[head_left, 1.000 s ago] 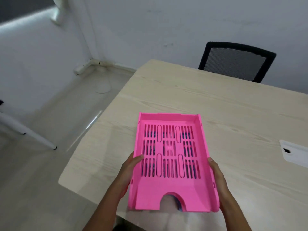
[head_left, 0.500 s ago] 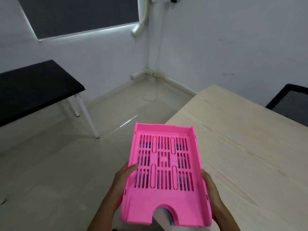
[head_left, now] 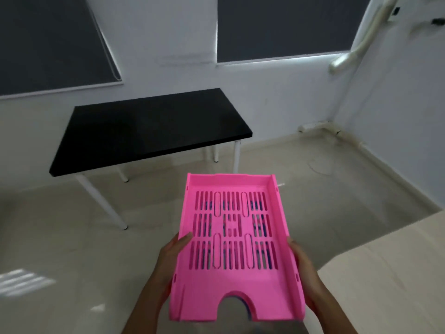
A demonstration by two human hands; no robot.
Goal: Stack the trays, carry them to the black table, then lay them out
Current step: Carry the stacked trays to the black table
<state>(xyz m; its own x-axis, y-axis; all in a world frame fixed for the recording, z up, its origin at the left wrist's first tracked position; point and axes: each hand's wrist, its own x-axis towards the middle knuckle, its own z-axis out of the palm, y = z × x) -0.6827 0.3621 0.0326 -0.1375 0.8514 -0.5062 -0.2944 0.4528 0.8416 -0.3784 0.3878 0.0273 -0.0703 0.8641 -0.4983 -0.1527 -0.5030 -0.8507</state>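
Observation:
I hold a stack of trays [head_left: 234, 292] in the air over the floor, low in the middle of the view. The top tray is pink with a slotted bottom; blue shows through its slots and at the front notch, so at least one more tray lies under it. My left hand [head_left: 172, 257] grips the stack's left side, thumb on the rim. On the right side, my right hand [head_left: 301, 263] holds it the same way. The black table [head_left: 149, 126] with white legs stands ahead and to the left, by the wall, its top bare.
The corner of the light wooden table [head_left: 390, 273] fills the lower right. Pale floor lies between me and the black table. Dark window blinds hang on the wall behind it, and a white pipe [head_left: 356, 42] runs down the right corner.
My view has swung left, away from the wooden table and the chair. The trays have left the tabletop and hang over the floor. The black table has come to the middle of the view.

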